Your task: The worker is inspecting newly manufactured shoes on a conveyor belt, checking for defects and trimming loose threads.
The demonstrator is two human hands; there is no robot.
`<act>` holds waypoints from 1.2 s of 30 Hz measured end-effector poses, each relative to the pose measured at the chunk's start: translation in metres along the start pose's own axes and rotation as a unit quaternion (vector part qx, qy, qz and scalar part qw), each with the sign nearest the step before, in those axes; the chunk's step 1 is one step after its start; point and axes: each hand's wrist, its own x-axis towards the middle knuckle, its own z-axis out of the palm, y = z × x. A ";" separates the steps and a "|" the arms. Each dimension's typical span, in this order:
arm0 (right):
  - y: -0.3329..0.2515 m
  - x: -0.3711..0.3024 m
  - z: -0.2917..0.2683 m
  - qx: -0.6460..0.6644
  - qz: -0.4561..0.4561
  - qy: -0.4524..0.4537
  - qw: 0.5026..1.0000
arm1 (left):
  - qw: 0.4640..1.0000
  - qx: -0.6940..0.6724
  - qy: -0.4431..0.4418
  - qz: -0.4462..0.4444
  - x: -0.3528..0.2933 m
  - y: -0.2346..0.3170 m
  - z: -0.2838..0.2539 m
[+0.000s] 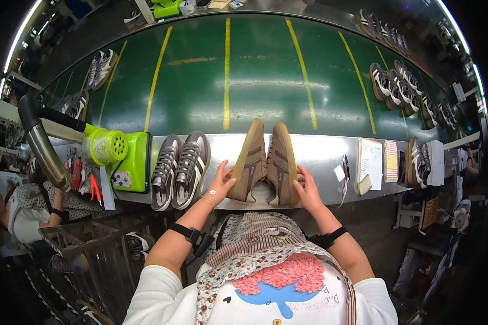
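Observation:
Two brown sneakers with gum-coloured soles lie on their sides on the metal ledge in front of me. The left sneaker and the right sneaker have their uppers turned toward each other, soles outward, toes pointing away. My left hand is against the left one's sole near the heel, fingers spread. On the other side my right hand has its fingertips at the right one's sole, fingers also apart. Neither hand wraps around a shoe. To the left stands a grey pair of sneakers with white stripes, upright.
Beyond the metal ledge runs a green conveyor belt with yellow lines, carrying sneakers at both sides. A lime-green machine stands left. Papers, a pen and another pair of sneakers lie right.

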 end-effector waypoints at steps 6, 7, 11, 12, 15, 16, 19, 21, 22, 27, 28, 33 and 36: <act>0.025 0.017 -0.001 0.247 0.198 -0.055 0.947 | 0.984 -0.133 -0.014 -0.116 0.022 -0.009 -0.002; 0.027 0.019 0.001 0.236 0.183 -0.058 0.952 | 0.987 -0.119 -0.010 -0.111 0.023 -0.007 0.001; 0.029 0.023 0.010 0.279 0.217 -0.053 0.934 | 0.980 -0.158 -0.028 -0.120 0.024 0.003 0.012; 0.029 0.022 0.012 0.289 0.215 -0.042 0.932 | 0.980 -0.143 -0.017 -0.140 0.023 0.005 0.014; 0.027 0.019 0.013 0.223 0.188 -0.047 0.955 | 0.982 -0.112 0.003 -0.150 0.020 0.009 0.018; 0.026 0.018 0.013 0.233 0.193 -0.053 0.952 | 0.985 -0.099 0.014 -0.138 0.020 0.009 0.019; 0.025 0.016 0.010 0.240 0.181 -0.080 0.950 | 0.986 -0.092 0.025 -0.138 0.021 0.008 0.022; 0.026 0.016 0.009 0.210 0.179 -0.081 0.958 | 0.984 -0.112 0.029 -0.138 0.021 0.006 0.022; 0.026 0.016 0.009 0.210 0.182 -0.086 0.957 | 0.982 -0.124 0.037 -0.136 0.021 0.004 0.023; 0.031 0.017 0.009 0.207 0.168 -0.093 0.959 | 0.984 -0.113 0.044 -0.128 0.022 -0.004 0.024; 0.032 0.017 0.008 0.207 0.169 -0.093 0.959 | 0.985 -0.113 0.044 -0.124 0.023 -0.006 0.024; 0.035 0.019 0.007 0.186 0.154 -0.106 0.965 | 0.986 -0.099 0.053 -0.119 0.023 -0.011 0.024; 0.035 0.019 0.008 0.217 0.172 -0.107 0.955 | 0.987 -0.091 0.059 -0.117 0.023 -0.011 0.025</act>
